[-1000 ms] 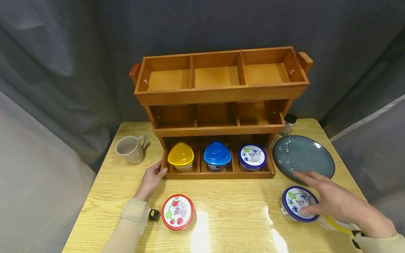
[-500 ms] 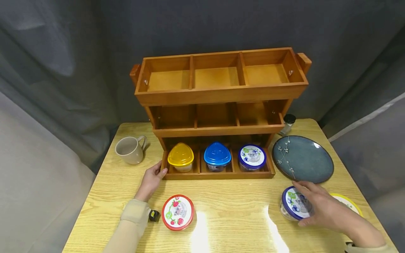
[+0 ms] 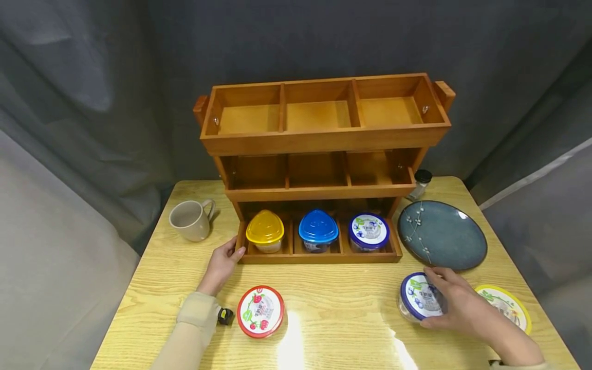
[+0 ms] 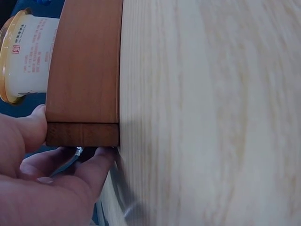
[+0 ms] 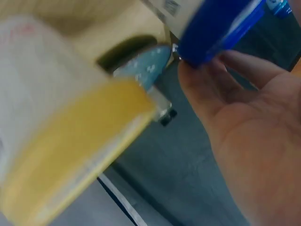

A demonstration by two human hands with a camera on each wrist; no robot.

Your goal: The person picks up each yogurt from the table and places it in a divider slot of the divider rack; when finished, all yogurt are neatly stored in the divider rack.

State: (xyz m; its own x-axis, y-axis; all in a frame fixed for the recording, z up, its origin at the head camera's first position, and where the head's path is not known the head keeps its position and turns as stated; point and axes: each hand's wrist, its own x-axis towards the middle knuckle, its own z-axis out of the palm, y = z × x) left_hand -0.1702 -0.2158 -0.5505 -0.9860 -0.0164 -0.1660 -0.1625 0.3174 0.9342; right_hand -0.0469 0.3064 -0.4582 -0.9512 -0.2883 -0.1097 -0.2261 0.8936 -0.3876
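Note:
My right hand grips a round tub with a dark blue lid and blueberry print, at the table's right. In the right wrist view its fingertips are at the lid's rim. My left hand holds the left end of the lowest tier of a three-tier wooden rack, thumb on the inner side, fingers outside. That tier bears a yellow-lidded tub, a blue-lidded tub and another blueberry tub, one per compartment. A red-lidded tub stands in front.
Right of my right hand stands a yellow-lidded tub. Behind it lies a dark blue-green plate, with a black-capped jar further back. A beige mug stands left of the rack. Grey curtains close off the back.
My right hand has come down onto the blueberry tub, taken hold of it and moved it slightly left, uncovering the yellow-lidded tub. The left hand stays on the rack.

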